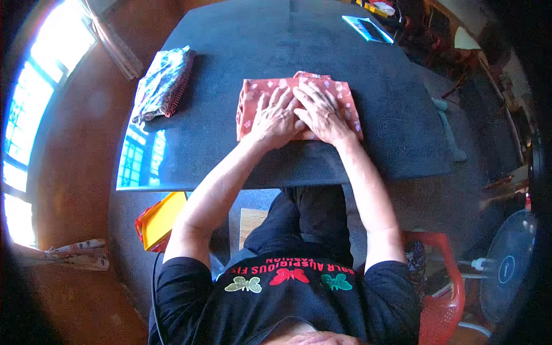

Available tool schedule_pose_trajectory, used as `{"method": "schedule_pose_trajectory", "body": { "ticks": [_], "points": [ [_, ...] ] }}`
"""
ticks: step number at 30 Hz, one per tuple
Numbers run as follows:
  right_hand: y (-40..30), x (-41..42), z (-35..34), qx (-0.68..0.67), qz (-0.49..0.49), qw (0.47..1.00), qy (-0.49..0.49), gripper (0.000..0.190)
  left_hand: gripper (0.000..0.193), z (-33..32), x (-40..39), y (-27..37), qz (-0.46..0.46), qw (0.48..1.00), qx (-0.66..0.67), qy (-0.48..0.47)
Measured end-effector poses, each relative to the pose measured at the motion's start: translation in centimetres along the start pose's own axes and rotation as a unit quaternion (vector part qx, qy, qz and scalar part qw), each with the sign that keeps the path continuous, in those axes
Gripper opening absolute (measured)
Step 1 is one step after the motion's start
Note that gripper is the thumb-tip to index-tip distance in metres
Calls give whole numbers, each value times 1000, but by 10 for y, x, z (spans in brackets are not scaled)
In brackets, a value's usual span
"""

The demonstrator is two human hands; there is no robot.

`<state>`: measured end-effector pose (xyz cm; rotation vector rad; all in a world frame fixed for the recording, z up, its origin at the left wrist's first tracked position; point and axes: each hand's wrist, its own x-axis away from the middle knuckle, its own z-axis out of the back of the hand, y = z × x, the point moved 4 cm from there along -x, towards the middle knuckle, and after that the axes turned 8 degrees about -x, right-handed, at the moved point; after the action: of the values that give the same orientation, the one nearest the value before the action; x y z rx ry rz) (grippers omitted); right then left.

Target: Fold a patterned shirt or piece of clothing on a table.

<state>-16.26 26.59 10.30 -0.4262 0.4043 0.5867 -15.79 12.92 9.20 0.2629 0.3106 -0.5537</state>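
Observation:
A pink, floral-patterned cloth (347,101), folded into a rectangle, lies on the dark table in front of me. My left hand (278,118) rests palm down on its left half with the fingers spread. My right hand (321,110) presses flat on the right half, its fingers apart too. The two hands nearly meet over the middle, the thumbs close together. A small folded flap of the cloth sticks out beyond its far edge. Neither hand grips anything; the cloth beneath the palms is hidden.
A shiny plastic-wrapped package (161,84) lies at the table's (267,47) left edge. Far right is a flat booklet or box with a dark phone-like object (373,30). A red plastic chair (448,276) and a fan (506,267) stand at right. A yellow tray (164,220) is below the table.

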Motion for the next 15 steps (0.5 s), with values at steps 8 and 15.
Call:
{"method": "schedule_pose_trajectory", "body": {
  "ticks": [8,15],
  "points": [
    [39,33,17,123,-138,981,-50,55,70,-4,2,-11,-5,997,-41,67],
    [82,72,37,85,-212,973,45,54,64,14,33,-41,162,986,-42,13]
  ]
}}
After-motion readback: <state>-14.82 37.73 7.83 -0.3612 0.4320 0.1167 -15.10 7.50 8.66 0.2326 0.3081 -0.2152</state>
